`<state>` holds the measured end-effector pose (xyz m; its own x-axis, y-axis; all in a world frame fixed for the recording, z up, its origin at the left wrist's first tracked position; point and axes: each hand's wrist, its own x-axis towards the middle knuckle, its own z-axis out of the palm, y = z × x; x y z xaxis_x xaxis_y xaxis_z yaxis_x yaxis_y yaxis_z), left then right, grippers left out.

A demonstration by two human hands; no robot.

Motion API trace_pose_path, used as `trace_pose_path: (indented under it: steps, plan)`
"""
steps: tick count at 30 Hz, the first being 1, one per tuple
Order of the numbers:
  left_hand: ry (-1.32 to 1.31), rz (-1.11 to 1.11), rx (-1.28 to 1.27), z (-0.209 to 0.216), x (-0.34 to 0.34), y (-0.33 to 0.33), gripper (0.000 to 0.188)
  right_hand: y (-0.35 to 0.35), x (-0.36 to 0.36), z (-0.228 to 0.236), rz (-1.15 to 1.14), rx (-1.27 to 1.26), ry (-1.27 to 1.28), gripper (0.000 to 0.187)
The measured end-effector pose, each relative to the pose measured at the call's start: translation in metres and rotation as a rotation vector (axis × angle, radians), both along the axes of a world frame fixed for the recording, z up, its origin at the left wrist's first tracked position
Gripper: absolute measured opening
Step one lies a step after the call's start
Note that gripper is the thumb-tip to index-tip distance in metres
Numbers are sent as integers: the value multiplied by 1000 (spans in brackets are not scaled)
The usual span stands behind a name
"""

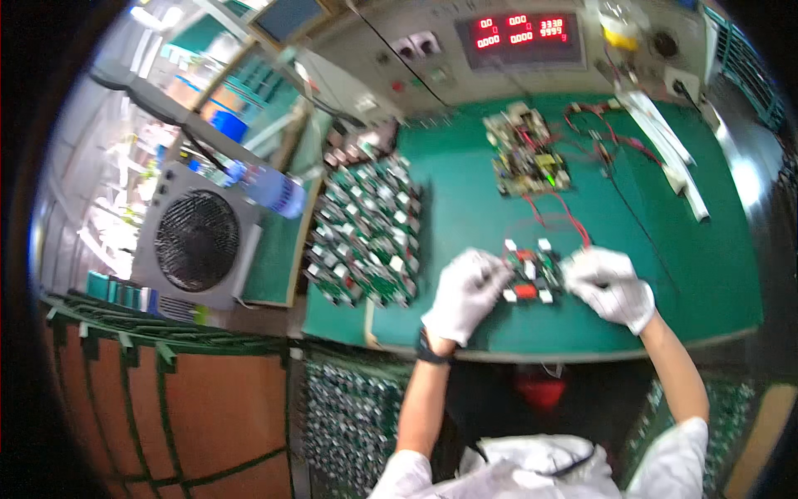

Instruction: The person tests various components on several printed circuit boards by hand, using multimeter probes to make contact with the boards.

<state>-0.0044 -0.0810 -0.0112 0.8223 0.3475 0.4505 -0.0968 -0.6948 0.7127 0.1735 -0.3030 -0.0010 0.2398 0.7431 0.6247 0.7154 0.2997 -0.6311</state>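
Note:
A small green circuit board [530,268] with red parts and white blocks at its corners is between my two hands, over the green tabletop near its front edge. My left hand [468,293], in a white glove, is closed with its fingertips pinching at the board's left edge. On the opposite edge my right hand [611,287], also gloved in white, has its fingers pressed together. Red wires [573,220] run from a larger populated board [525,150] behind toward the small board and my right hand. Their ends are hidden by the glove.
Rows of assembled circuit boards [366,229] cover the left of the green table [465,179]. White strips [665,150] and red and black leads [611,158] lie at the right. A lit red display [522,40] is on the back panel. A fan [198,239] stands beyond the left side.

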Motion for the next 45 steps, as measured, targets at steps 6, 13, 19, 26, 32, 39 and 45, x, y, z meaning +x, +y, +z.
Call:
trace_pose_path:
  steps: [6, 13, 19, 26, 32, 39, 45]
  plan:
    - [5, -19, -80, -9, -2, 2, 9, 5, 16, 22, 95, -43, 606, 9]
    - [122, 74, -109, -5, -3, -3, 12, 76, 14, 38, 81, -195, 108, 17]
    - [95, 78, -1, -4, -4, -3, 12, 87, 11, 26, 70, -328, 2, 19]
    - [77, 51, 3, -4, -5, -1, 11, 97, 18, 19, 92, -241, -167, 20]
    - [34, 55, -13, -7, -3, 2, 13, 103, 19, 25, 82, -6, -589, 10]
    - [53, 33, 36, -3, -4, 1, 14, 95, 15, 33, 103, -98, -547, 14]
    - [72, 42, 30, -7, -5, 1, 15, 96, 19, 25, 126, -112, -483, 11]
